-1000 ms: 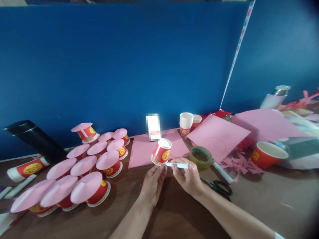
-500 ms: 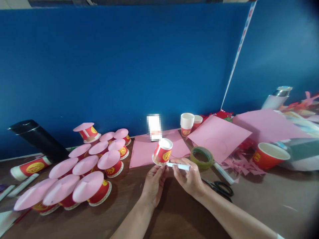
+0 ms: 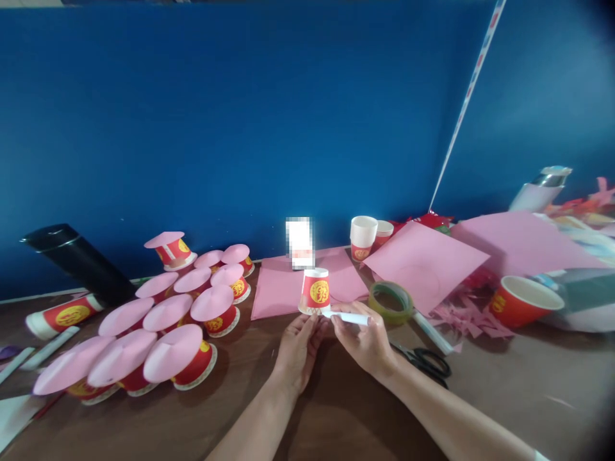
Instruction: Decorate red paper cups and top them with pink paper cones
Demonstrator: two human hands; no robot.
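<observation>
A red and white paper cup (image 3: 316, 293) with a yellow round emblem is held upside down, its wide rim low and marked with a pattern. My left hand (image 3: 298, 352) pinches that rim from below. In my right hand (image 3: 368, 342) is a white marker (image 3: 352, 317), its tip at the right side of the rim. Behind the cup lies a stack of pink paper (image 3: 276, 285). Several upside-down cups topped with pink paper cones (image 3: 173, 353) stand in rows to the left, their rims also patterned.
Right of my hands are a tape roll (image 3: 407, 307), black-handled scissors (image 3: 427, 363) and another marker (image 3: 435, 333). Farther right stands a red cup (image 3: 526, 302) near pink scraps (image 3: 473, 314). White cups (image 3: 364, 237) stand at the back. A black flask (image 3: 79, 262) leans at left.
The cup has turned and become more upright, so its emblem faces me and the white strip on its side is out of sight. The marker stays at the rim.
</observation>
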